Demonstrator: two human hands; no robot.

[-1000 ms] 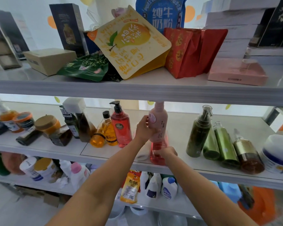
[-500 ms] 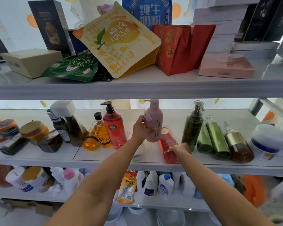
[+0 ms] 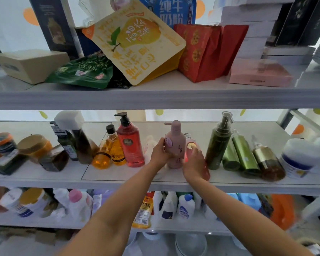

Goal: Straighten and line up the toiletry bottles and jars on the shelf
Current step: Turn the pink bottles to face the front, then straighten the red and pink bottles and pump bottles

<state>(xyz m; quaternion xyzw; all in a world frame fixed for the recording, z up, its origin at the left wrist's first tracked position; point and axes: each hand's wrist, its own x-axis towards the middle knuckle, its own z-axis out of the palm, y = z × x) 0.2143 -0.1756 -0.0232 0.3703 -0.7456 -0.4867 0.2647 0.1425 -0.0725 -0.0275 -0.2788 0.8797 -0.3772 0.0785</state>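
On the middle shelf (image 3: 118, 180) my left hand (image 3: 160, 153) grips a pink pump bottle (image 3: 175, 143) that stands upright on the board. Just right of it my right hand (image 3: 194, 162) holds a clear red bottle (image 3: 190, 148), which leans back and is partly hidden by my fingers. A red pump bottle (image 3: 130, 145) and two orange bottles (image 3: 109, 150) stand to the left. To the right stand a dark green pump bottle (image 3: 219, 143), leaning light green bottles (image 3: 242, 154) and a gold-brown bottle (image 3: 268, 163).
Jars (image 3: 33, 146) and dark bottles (image 3: 81, 141) crowd the shelf's left end, some lying down. A white jar (image 3: 301, 159) sits at the far right. The upper shelf (image 3: 155, 97) overhangs with bags and boxes. More bottles (image 3: 174, 206) fill the lower shelf.
My left hand has set the pink bottle down upright from the air. My right hand has lifted the red bottle from lying flat to leaning beside it.
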